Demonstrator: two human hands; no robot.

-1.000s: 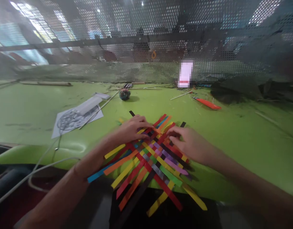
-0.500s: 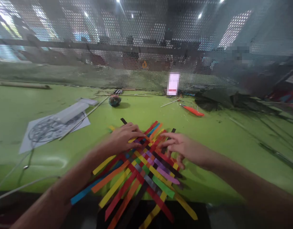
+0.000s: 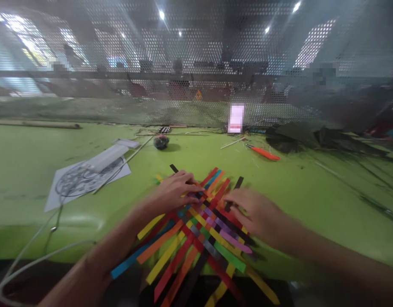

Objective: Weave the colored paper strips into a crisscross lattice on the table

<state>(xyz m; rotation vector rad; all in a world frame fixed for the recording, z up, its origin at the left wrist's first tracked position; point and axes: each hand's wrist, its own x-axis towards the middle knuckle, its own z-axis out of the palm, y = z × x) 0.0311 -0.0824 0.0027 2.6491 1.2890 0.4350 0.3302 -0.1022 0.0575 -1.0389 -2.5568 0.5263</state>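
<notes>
A woven mat of coloured paper strips [image 3: 202, 232], red, yellow, orange, blue, green, purple and black, lies at the near edge of the green table [image 3: 311, 187]. My left hand [image 3: 173, 192] rests on the mat's upper left part, fingers stretched flat over the strips. My right hand [image 3: 257, 213] lies on the mat's right side, fingers spread and pressing down; it is blurred by motion. Neither hand grips anything. The strips' loose ends hang over the table's front edge.
A printed sheet with a circular drawing [image 3: 87, 179] and a thin stick lie at the left. A white cable [image 3: 33, 256] trails off the near left edge. A small ball [image 3: 161, 141], an orange-handled cutter [image 3: 263, 152] and dark leaves [image 3: 311, 138] sit near the perforated screen [image 3: 196, 76] at the back.
My right hand has slid down and to the right along the mat's side. My left hand stays on the upper left strips. The view has shifted slightly.
</notes>
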